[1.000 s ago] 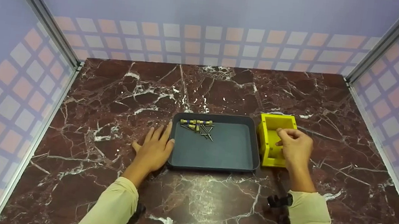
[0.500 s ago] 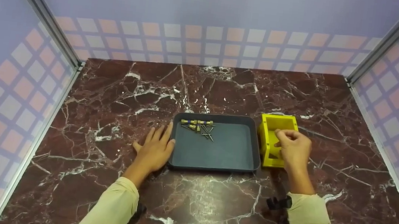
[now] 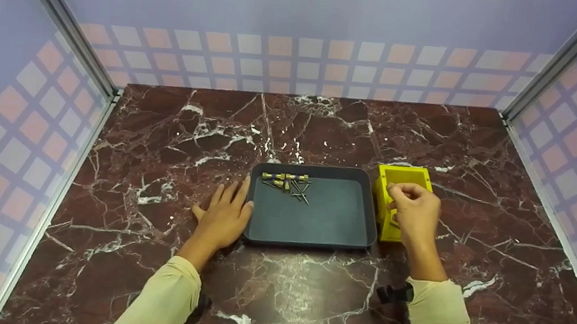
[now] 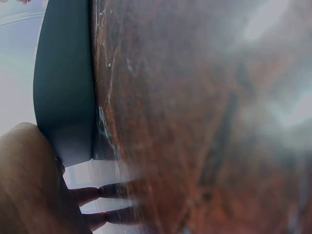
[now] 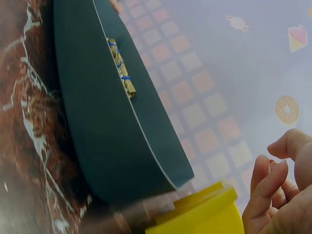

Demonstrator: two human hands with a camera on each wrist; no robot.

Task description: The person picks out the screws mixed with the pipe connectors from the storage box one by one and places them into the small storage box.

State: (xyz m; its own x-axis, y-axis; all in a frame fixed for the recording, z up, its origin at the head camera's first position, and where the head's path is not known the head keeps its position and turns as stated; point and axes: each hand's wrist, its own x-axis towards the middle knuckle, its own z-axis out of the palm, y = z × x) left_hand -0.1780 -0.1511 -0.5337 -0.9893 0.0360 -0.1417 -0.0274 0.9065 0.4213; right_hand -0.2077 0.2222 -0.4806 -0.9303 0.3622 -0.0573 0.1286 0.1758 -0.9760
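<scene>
One left hand (image 3: 222, 217) lies spread against the tray (image 3: 317, 220); nearer the worktop's (image 3: 500, 208) right edge, the right hand (image 3: 416, 211) curls over the bin (image 3: 380, 201), whether pinching, I cannot tell.

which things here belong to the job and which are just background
Likely in the job:
dark tray, left hand at its side
brass fittings, thin metal pieces, in the tray
yellow bin, right hand over it

Just surroundings:
marbled tabletop
checked walls
doughnut picture

The head view is looking forward and down over the table (image 3: 300, 299); both wrist views are looking from low and near, sharing the tray (image 3: 314, 224).
</scene>
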